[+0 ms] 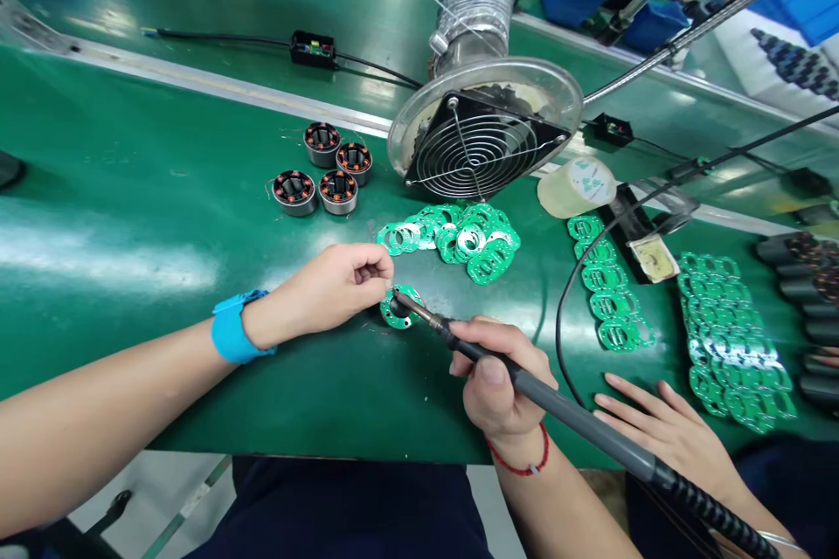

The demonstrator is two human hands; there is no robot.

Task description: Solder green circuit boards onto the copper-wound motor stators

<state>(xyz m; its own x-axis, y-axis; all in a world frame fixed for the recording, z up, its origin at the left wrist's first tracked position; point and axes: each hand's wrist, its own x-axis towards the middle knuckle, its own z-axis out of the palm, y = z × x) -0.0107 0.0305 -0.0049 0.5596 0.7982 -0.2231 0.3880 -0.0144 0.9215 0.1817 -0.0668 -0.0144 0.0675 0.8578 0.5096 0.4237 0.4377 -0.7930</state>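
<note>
My right hand [504,389] is wrapped round a grey-handled soldering iron [577,410]. Its metal tip reaches the left part of a small ring-shaped green circuit board [412,316] on the bench. Just left of that board, my left hand [344,284] is closed in a pinch; whatever its fingertips hold is too small to make out. The pinching fingers nearly meet the iron's tip. Behind the board lies a loose heap of similar green ring boards [488,258]. Several motor stators with copper windings [294,196] stand farther back on the left.
A fume extractor fan [475,157] overhangs the heap. To the right are a tape roll [577,188], a sponge [654,258] in a dark holder and panels of green boards [734,341]. A black cable [560,314] loops here. A co-worker's hand [662,428] rests on the bench.
</note>
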